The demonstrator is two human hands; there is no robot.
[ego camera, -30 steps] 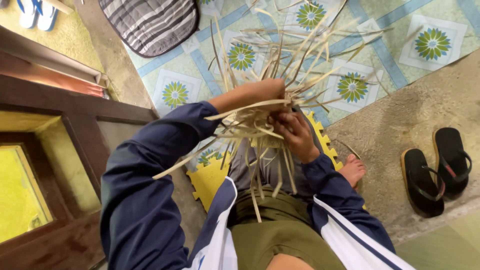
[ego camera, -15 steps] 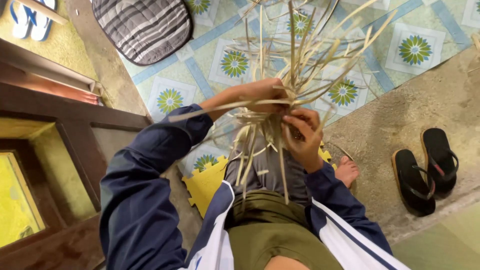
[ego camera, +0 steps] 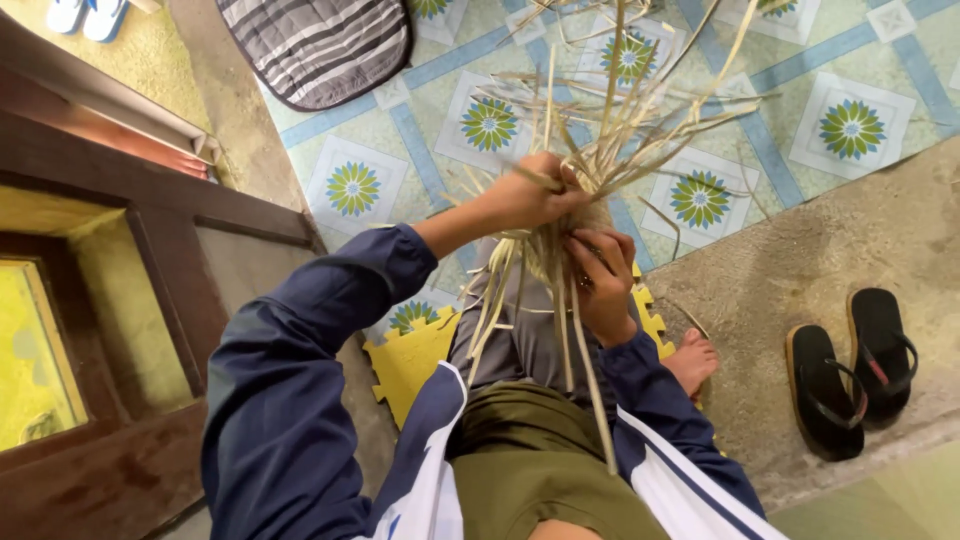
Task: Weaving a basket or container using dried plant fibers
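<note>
Head view: left hand (ego camera: 528,197) fists the strips (ego camera: 600,150) above the lap; right hand (ego camera: 600,275) pinches lower strands. Loosening either grip could let the bundle splay and slip.

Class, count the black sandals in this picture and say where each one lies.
2: one black sandal on the bare concrete right of the person's foot, the other beside it, further right. None seems hidden.

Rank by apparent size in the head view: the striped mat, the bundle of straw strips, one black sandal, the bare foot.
1. Bundle of straw strips, though nearer the camera.
2. Striped mat, partly cropped.
3. Black sandal.
4. Bare foot, partly hidden.
</note>
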